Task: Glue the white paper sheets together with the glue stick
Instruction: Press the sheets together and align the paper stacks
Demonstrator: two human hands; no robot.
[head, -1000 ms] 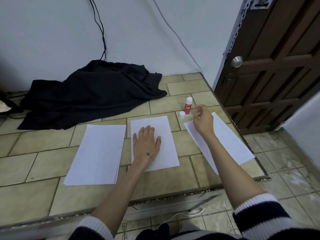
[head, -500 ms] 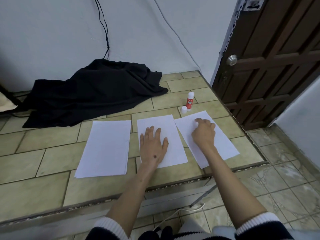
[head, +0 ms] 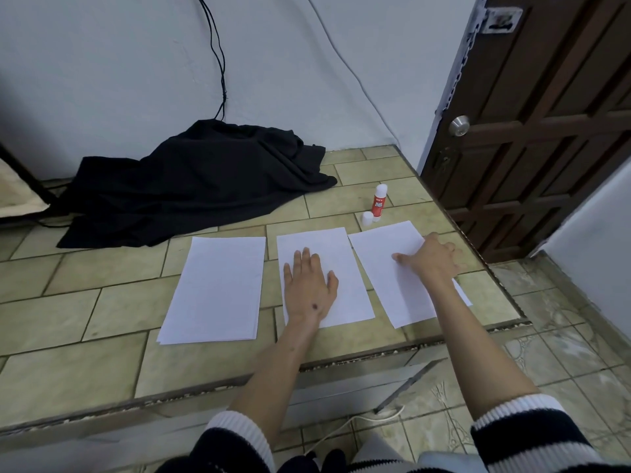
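Note:
Three white paper sheets lie side by side on a raised tiled step: a left sheet, a middle sheet and a right sheet. My left hand rests flat on the middle sheet, fingers spread. My right hand presses down on the right sheet, whose left edge lies close beside the middle sheet. A red and white glue stick stands upright behind the sheets, with its white cap off and standing beside it.
A black cloth is heaped against the wall at the back left. A dark wooden door stands at the right. The step's front edge drops to a lower patterned floor, where a white cable lies.
My right hand left the glue stick and came down on the right sheet, which slid left and straightened beside the middle sheet. My left hand stayed on the middle sheet.

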